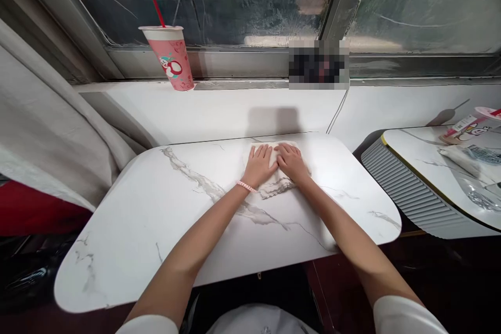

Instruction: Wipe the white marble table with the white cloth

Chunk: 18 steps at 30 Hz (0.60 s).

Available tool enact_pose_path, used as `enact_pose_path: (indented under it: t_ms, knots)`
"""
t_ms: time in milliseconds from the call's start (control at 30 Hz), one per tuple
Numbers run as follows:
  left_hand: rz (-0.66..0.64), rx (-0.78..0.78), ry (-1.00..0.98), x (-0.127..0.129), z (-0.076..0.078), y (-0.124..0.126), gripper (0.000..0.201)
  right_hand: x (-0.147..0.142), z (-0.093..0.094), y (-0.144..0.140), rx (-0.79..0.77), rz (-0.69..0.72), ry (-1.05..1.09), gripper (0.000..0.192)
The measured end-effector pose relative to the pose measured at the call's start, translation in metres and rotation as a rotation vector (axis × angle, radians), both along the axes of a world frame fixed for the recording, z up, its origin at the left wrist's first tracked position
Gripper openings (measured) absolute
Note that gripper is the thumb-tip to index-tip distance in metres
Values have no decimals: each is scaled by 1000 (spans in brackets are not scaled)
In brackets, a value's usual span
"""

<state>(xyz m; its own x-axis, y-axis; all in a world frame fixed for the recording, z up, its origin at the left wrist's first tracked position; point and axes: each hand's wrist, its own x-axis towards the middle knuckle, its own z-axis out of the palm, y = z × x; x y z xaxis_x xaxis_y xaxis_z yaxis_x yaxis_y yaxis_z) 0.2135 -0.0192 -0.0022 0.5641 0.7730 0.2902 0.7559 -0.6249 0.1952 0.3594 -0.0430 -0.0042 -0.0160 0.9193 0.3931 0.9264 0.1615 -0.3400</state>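
A cream-coloured cloth (270, 188) with a wavy, patterned lower edge lies flat near the back edge of the white marble-patterned table (129, 219). My left hand (260, 165) rests palm down on the cloth's left part, fingers stretched forward. A pink coil band (246, 186) circles that wrist. Beside it, my right hand (291, 162) presses on the right part of the cloth, its fingers extended and angled toward the left hand. The hands nearly meet at the thumbs. Cloth under both palms is hidden.
On the window ledge stands a pink paper cup (174, 62) with a red straw. A blurred-out object (319, 65) sits farther right on the ledge. At right, a ribbed side table (422, 162) holds another cup (472, 125) and plastic packaging (475, 193). A pale curtain (50, 109) hangs at left.
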Motion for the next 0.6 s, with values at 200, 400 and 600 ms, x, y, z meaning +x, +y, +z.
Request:
enact_pose_path:
  t_ms: [200, 400, 600]
  knots:
    - [-98, 71, 3, -18, -5, -82, 57, -8, -2, -89, 39, 26, -35, 35]
    - [-182, 83, -21, -49, -5, -147, 58, -36, -4, -161, 49, 46, -94, 38]
    - [-188, 63, -30, -70, -3, -156, 57, -59, 5, -169, 11, 18, -83, 37]
